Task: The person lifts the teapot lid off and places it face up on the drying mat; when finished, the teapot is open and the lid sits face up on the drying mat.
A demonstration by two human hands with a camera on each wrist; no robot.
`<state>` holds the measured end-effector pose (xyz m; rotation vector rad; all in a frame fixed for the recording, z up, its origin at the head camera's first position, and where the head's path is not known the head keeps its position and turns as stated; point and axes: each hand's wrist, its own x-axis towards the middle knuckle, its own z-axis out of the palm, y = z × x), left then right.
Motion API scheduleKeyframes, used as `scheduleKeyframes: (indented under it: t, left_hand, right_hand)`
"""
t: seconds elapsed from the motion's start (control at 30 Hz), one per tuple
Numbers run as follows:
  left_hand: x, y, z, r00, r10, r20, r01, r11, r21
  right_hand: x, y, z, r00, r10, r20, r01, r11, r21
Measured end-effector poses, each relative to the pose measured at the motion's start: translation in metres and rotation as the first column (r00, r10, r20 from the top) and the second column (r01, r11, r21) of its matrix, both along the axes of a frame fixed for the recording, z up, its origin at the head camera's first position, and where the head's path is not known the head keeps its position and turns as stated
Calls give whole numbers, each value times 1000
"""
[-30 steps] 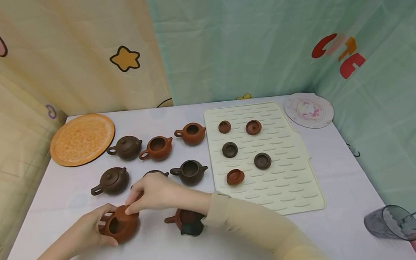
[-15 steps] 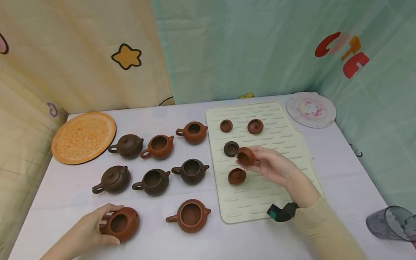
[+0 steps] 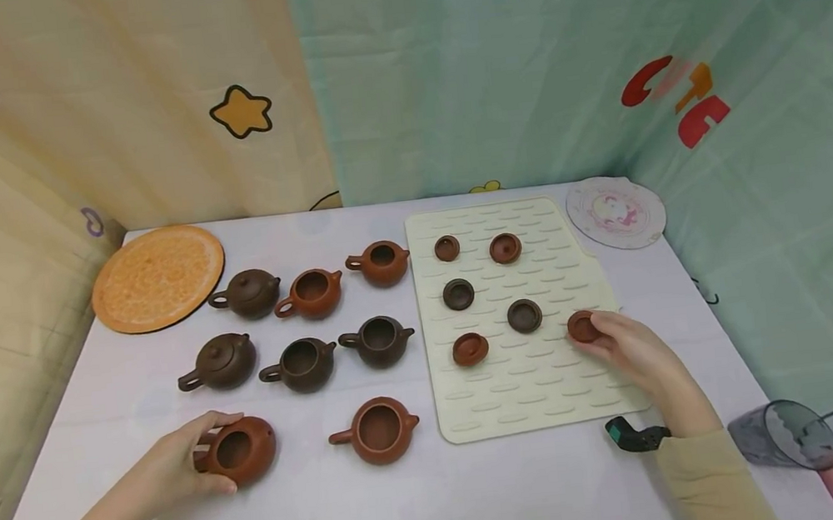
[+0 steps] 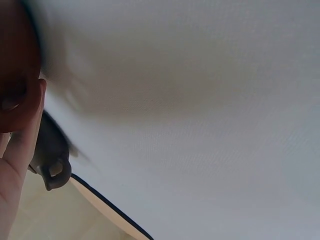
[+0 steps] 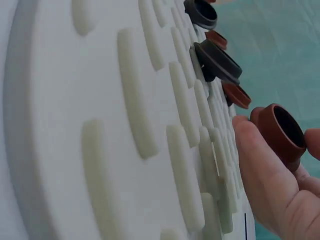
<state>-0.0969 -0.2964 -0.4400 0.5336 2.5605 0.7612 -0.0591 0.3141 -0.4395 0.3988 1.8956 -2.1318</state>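
Note:
At the front left of the table, my left hand grips a reddish-brown teapot from its handle side, thumb and fingers around the body; its top opening is uncovered. Over the right part of the cream ridged mat, my right hand pinches a small reddish-brown teapot lid. In the right wrist view, that lid is held between fingers and thumb with its hollow underside showing. Several other lids lie on the mat, among them a dark lid and a red lid.
Uncovered teapots include a red one at the front and a dark one. Two dark teapots at left wear lids. An orange round mat, a pink-patterned plate and a tipped grey glass lie near the edges.
My right hand has lifted the lid off the teapot in my left hand and carried it right, across the mat to its right side. The left hand keeps its grip in place.

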Motion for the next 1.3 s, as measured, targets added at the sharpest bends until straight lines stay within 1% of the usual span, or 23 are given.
scheduleKeyframes:
  t: [0.03, 0.1, 0.23, 0.37, 0.43, 0.47, 0.53, 0.6, 0.7, 0.83, 1.0, 1.07, 1.17, 1.23, 1.27, 1.3]
  left_hand:
    - [0, 0, 0, 1000, -1, -6, 1, 1000, 2]
    - [1, -1, 0, 1000, -1, -18, 1, 1000, 8]
    - [3, -2, -1, 1000, 2, -24, -1, 1000, 23]
    - [5, -3, -2, 1000, 14, -23, -14, 999, 29]
    - [5, -3, -2, 1000, 22, -22, -21, 999, 28]
    - [6, -3, -2, 999, 26, -21, -26, 999, 24]
    - [6, -3, -3, 999, 35, -19, -35, 999, 23]
    - [7, -2, -2, 999, 43, -15, -43, 999, 17]
    - [8, -1, -2, 999, 54, -9, -54, 999, 4]
    - [9, 1, -1, 998, 63, -13, -64, 998, -4]
    - [13, 0, 1, 998, 64, -28, -64, 998, 3]
    - [12, -1, 4, 997, 70, -23, -70, 997, 20]
    - [10, -4, 12, 996, 81, -38, -79, 996, 39]
    - [6, -6, 18, 994, 91, -68, -87, 995, 48]
    - [4, -8, 22, 991, 91, -97, -86, 995, 47]
    - [1, -10, 25, 987, 93, -130, -88, 995, 49]
  right_hand:
    - [0, 2, -1, 1000, -12, 11, 11, 998, 56]
    - [0, 4, -2, 999, -30, 28, 25, 986, 163]
    - [-1, 6, -6, 996, -69, 51, 50, 947, 319]
    - [-2, 6, -9, 994, -98, 56, 63, 894, 443]
    - [-3, 6, -11, 993, -101, 66, 53, 854, 518]
    - [-3, 5, -11, 992, -101, 70, 47, 838, 544]
    - [-4, 5, -12, 993, -96, 74, 36, 819, 573]
    - [-3, 5, -12, 994, -82, 72, 24, 806, 591]
    - [-3, 4, -10, 997, -55, 50, 14, 797, 604]
    - [-2, 2, -8, 999, -12, 34, -13, 751, 660]
    - [-5, 3, -5, 997, 23, 72, -67, 719, 692]
    - [-5, 4, -1, 996, 32, 88, -86, 690, 719]
    - [-8, 3, 8, 995, 41, 91, -96, 631, 770]
    - [-11, 2, 16, 996, 54, 71, -90, 594, 799]
    - [-14, 0, 21, 996, 61, 57, -82, 585, 807]
    - [-17, -3, 25, 997, 70, 40, -73, 582, 810]
